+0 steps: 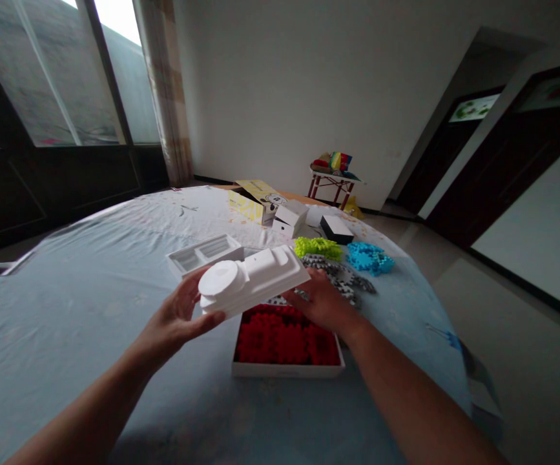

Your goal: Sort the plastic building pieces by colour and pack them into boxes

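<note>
My left hand [179, 318] and my right hand [322, 302] hold a white moulded packaging insert [253, 279] by its two ends, lifted above the table. The insert has a round raised part at its left end and a long block shape beside it. Directly under it lies a shallow white box [287, 369] filled with red interlocking pieces [284, 339]. My left thumb presses on the insert's near edge. My right fingers curl under its right end.
A second white moulded tray [202, 253] lies behind. Piles of green [317, 246], blue [369, 257] and grey-white [342, 278] pieces lie at right. Small white boxes [289, 217], a black box [336, 228] and a yellow carton [253, 197] stand farther back on the blue-covered table [66, 310].
</note>
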`<state>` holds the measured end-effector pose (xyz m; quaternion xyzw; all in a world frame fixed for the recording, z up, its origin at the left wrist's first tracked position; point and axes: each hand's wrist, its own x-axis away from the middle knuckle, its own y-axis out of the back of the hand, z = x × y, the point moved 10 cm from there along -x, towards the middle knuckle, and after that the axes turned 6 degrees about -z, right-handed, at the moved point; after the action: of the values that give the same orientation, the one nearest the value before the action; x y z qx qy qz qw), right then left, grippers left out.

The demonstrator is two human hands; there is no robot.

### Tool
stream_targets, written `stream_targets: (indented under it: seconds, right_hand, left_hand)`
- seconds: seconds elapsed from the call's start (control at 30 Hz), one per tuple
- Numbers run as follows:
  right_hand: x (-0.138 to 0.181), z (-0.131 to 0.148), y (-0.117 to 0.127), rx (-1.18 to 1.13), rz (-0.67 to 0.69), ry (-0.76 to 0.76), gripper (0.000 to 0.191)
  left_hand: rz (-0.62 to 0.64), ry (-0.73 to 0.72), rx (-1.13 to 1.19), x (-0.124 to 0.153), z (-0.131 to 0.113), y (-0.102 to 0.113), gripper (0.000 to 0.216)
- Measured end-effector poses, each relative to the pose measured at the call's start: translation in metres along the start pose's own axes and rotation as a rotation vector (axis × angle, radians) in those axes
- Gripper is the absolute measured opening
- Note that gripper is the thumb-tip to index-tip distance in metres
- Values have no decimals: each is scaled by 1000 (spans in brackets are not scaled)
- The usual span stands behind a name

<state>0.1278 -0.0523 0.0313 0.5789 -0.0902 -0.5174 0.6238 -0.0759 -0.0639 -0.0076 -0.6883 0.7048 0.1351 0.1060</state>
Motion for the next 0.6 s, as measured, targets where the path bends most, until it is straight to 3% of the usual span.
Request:
stream_targets:
  seconds: [0.1,0.23,0.37,0.6]
  right_hand:
    - [15,-37,19,-54,-88,-151,20]
    - [42,-71,34,-307,-194,-340,30]
    - [62,-67,27,-505,-120,-381,37]
    - [76,-64,18,-459,-32,-371,41]
  left_hand:
    - [88,-4,-72,6,2,-13,67]
    - [213,-34,-254,16,3,-35,69]
    - [269,-94,-433,23,-2,-52,71]
    - [337,-174,-601,29,-4,-66,68]
